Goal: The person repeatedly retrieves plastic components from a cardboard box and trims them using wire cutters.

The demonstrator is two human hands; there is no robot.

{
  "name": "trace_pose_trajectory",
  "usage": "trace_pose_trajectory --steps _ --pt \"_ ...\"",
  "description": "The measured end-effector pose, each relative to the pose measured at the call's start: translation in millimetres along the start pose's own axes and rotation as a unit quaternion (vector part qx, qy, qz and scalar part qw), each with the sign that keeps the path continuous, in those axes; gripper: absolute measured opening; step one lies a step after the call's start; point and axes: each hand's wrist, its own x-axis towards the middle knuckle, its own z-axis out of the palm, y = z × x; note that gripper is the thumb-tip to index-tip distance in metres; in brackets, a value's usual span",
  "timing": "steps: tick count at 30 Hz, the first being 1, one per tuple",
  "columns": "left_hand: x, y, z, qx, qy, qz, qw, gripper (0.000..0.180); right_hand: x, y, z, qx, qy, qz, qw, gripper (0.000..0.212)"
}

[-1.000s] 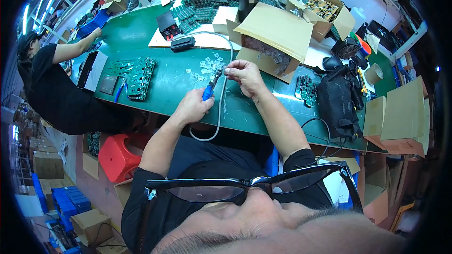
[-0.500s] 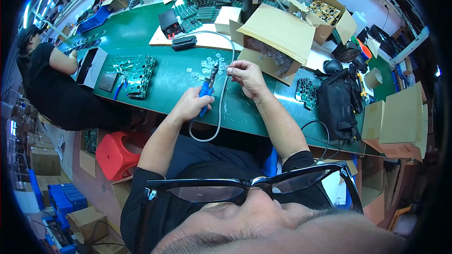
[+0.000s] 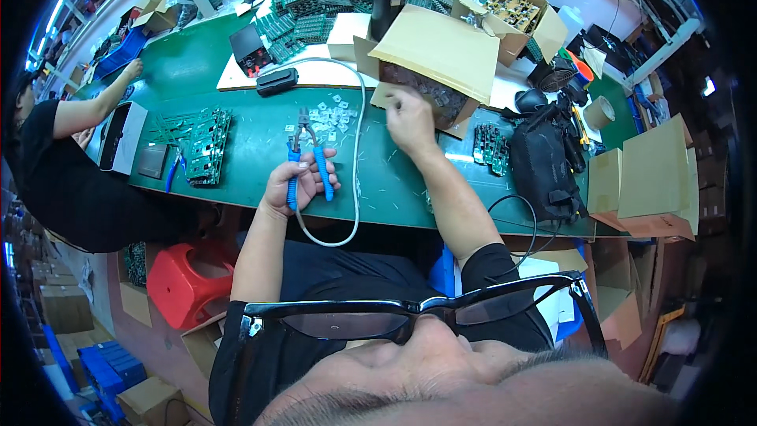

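Blue-handled electric nippers [image 3: 321, 164] with a pale cable rest in my left hand [image 3: 279, 187], their handles apart and jaws pointing away from me. Beyond the jaws lies a scatter of small clear plastic pieces [image 3: 335, 120] on the green bench. My right hand [image 3: 410, 125] is at the front opening of a cardboard box [image 3: 438, 38] holding more clear pieces. Its fingers are curled closed, and whatever may be in them is hidden. The cable [image 3: 359, 173] loops between my hands to a black inline box [image 3: 277, 81].
Left of me are circuit boards [image 3: 209, 146] and small blue pliers [image 3: 173, 171]. A black bag [image 3: 544, 166] lies right, beside another circuit board [image 3: 492, 148]. A black flask [image 3: 388, 4] stands behind. A co-worker [image 3: 67, 158] works at far left, near a red stool [image 3: 185, 284].
My right hand has moved from beside the nippers' tip to the box opening. The nippers have come away from it, and their handles now show spread apart.
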Motion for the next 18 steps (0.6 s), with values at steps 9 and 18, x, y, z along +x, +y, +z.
trace_pose_trajectory --steps 9,18 --pt "-3.0 3.6 1.2 0.024 -0.004 -0.026 0.999 0.066 15.5 32.8 -7.3 -0.253 -0.108 0.081 0.958 0.048" --pt "-2.0 2.4 -4.8 0.022 -0.001 -0.032 0.999 0.070 18.0 34.4 -7.2 -0.246 -0.140 0.094 0.955 0.036"
